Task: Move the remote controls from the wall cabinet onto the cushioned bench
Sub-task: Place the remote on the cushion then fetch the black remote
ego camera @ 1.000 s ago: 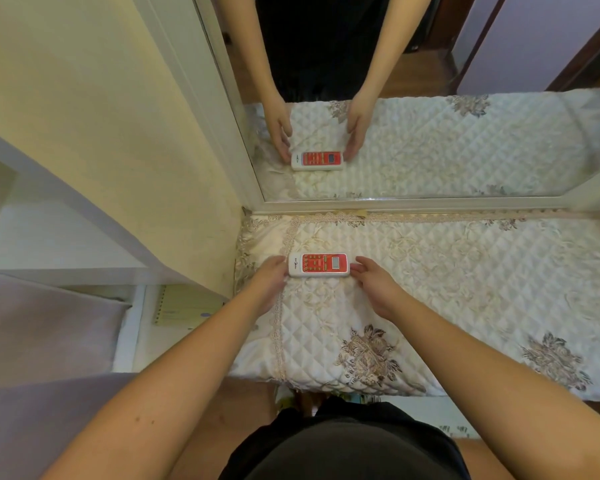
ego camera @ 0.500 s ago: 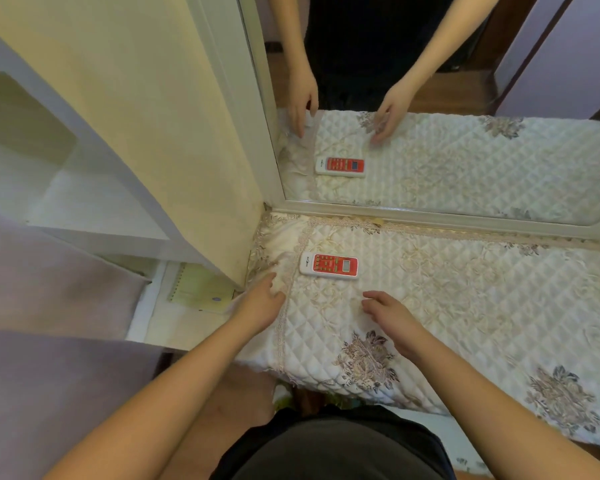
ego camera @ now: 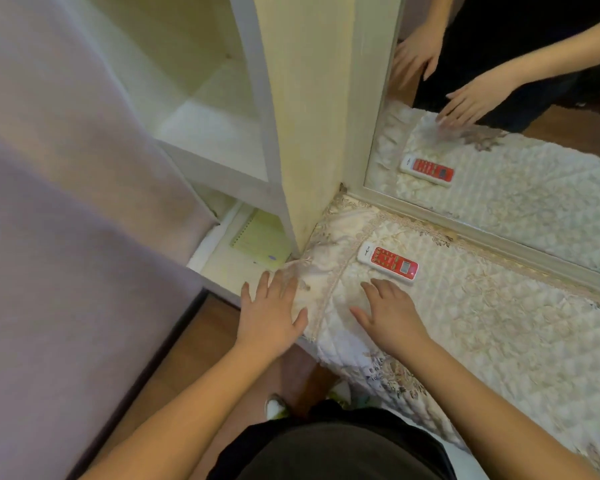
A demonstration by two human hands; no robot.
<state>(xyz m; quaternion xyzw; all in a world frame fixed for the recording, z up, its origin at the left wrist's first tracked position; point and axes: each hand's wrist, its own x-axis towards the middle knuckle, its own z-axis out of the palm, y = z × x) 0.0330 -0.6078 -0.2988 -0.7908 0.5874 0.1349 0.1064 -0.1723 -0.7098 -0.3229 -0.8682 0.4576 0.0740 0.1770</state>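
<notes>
A red-and-white remote control [ego camera: 388, 262] lies flat on the quilted cream cushion of the bench [ego camera: 482, 327], near its left end and close to the mirror's frame. My right hand [ego camera: 388, 313] hovers just in front of the remote with fingers spread, holding nothing. My left hand [ego camera: 272, 311] is spread over the bench's left edge, empty too. The open wall cabinet [ego camera: 222, 140] stands to the left, and no remote shows on its visible shelves.
A mirror [ego camera: 499, 161] behind the bench reflects the remote and both hands. A green spiral notebook [ego camera: 262, 239] lies on the low cabinet shelf. A pale purple door panel [ego camera: 66, 237] fills the left side. Wooden floor lies below.
Both hands let go of the remote and drew back toward me and leftward. The remote stays on the bench. My view swung left toward the cabinet.
</notes>
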